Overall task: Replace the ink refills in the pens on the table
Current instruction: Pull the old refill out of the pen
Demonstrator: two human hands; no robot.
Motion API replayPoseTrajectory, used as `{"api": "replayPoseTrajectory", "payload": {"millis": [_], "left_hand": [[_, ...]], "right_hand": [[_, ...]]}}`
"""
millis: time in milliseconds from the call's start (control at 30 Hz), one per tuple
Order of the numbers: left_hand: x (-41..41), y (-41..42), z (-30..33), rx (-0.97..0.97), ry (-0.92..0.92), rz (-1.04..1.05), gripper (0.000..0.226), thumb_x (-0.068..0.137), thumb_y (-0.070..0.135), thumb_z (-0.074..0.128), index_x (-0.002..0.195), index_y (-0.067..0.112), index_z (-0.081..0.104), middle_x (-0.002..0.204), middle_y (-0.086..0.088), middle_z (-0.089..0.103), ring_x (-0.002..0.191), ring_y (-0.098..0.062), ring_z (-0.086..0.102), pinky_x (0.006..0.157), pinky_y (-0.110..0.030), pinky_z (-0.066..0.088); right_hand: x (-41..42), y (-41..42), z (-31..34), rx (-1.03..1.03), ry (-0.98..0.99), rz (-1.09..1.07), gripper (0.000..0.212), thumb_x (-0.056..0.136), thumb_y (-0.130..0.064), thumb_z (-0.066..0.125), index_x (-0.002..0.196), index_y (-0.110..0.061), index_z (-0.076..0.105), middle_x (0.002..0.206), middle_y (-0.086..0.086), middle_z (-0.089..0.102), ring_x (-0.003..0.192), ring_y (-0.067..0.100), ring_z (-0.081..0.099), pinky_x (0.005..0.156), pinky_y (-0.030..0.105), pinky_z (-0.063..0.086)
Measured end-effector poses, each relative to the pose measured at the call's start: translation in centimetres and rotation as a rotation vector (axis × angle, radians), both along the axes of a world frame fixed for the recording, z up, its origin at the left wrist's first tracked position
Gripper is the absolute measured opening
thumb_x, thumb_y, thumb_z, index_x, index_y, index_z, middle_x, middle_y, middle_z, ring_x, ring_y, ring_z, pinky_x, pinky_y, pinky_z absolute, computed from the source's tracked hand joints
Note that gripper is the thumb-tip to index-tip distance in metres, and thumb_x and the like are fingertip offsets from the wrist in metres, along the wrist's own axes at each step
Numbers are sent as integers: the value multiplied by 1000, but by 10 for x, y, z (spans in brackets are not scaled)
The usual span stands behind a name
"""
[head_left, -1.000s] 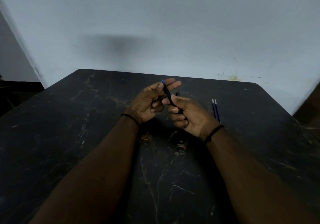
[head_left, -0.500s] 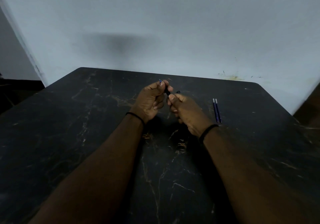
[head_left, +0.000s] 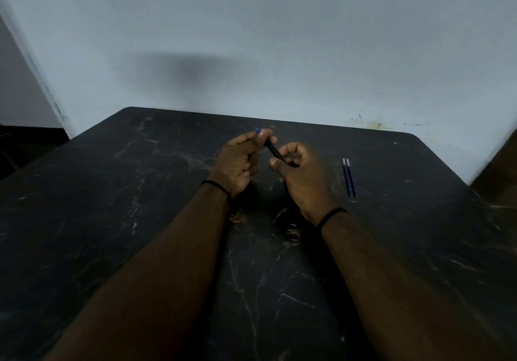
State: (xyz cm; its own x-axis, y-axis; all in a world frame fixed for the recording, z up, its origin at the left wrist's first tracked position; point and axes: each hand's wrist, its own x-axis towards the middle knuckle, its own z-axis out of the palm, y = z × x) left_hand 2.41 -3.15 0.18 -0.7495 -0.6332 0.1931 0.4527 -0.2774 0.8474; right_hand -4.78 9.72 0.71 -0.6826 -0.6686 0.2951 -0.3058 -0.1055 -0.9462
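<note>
A thin black pen (head_left: 273, 149) with a blue tip is held above the middle of the dark marble table (head_left: 112, 206). My left hand (head_left: 240, 160) pinches its upper end near the blue tip with thumb and fingers. My right hand (head_left: 300, 174) grips the lower end, its fingers curled round the barrel and hiding that part. Two blue refills (head_left: 349, 177) lie side by side on the table to the right of my right hand.
A pale wall stands right behind the table's far edge. The table's right corner (head_left: 436, 153) is rounded, with a brown surface beyond it. Dark floor shows at the left.
My hands have drawn slightly apart along the pen, showing more of the black barrel between them. The pen stays held in both hands.
</note>
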Motion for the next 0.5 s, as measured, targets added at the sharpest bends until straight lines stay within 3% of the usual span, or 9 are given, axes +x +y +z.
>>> {"api": "replayPoseTrajectory", "payload": {"millis": [100, 167, 267, 333, 400, 500], "left_hand": [[1, 0, 0, 14, 0, -6, 16, 84, 22, 66, 93, 12, 74, 89, -5, 71, 33, -2, 30, 33, -18, 17], [0, 0, 0, 14, 1, 0, 14, 87, 20, 64, 93, 12, 74, 87, -4, 67, 34, -3, 29, 35, -20, 15], [0, 1, 2, 14, -22, 38, 19, 79, 24, 69, 93, 12, 74, 82, -8, 55, 34, -4, 26, 36, -20, 14], [0, 1, 2, 8, -26, 46, 24, 76, 25, 70, 95, 11, 73, 81, -7, 55, 35, -4, 27, 35, -19, 16], [1, 1, 1, 4, -23, 41, 26, 76, 25, 70, 97, 10, 72, 81, -7, 57, 35, -4, 27, 35, -19, 17], [1, 1, 1, 7, -26, 35, 28, 77, 25, 70, 100, 9, 71, 82, -6, 58, 35, -4, 28, 33, -18, 19]], "right_hand": [[1, 0, 0, 1, -16, 24, 9, 95, -23, 66, 96, -18, 59, 84, 13, 72, 59, 5, 58, 59, 26, 41], [0, 0, -1, 46, 14, -11, 23, 102, -32, 55, 97, -12, 66, 73, 7, 71, 50, 7, 47, 56, 28, 35], [-3, -1, -3, 68, 57, -34, 30, 104, -27, 51, 93, -6, 71, 69, 0, 63, 49, 4, 43, 54, 26, 33], [-5, -1, -3, 52, 65, -32, 19, 99, -23, 60, 93, -7, 69, 75, -1, 63, 58, -1, 50, 60, 23, 40], [-5, -1, -3, 19, 34, -20, 8, 93, -17, 70, 97, -12, 65, 86, 0, 63, 75, 6, 56, 70, 20, 45], [-4, -1, -4, 21, 36, -21, 11, 92, -23, 71, 100, -19, 63, 91, -1, 65, 79, 8, 59, 72, 22, 46]]}}
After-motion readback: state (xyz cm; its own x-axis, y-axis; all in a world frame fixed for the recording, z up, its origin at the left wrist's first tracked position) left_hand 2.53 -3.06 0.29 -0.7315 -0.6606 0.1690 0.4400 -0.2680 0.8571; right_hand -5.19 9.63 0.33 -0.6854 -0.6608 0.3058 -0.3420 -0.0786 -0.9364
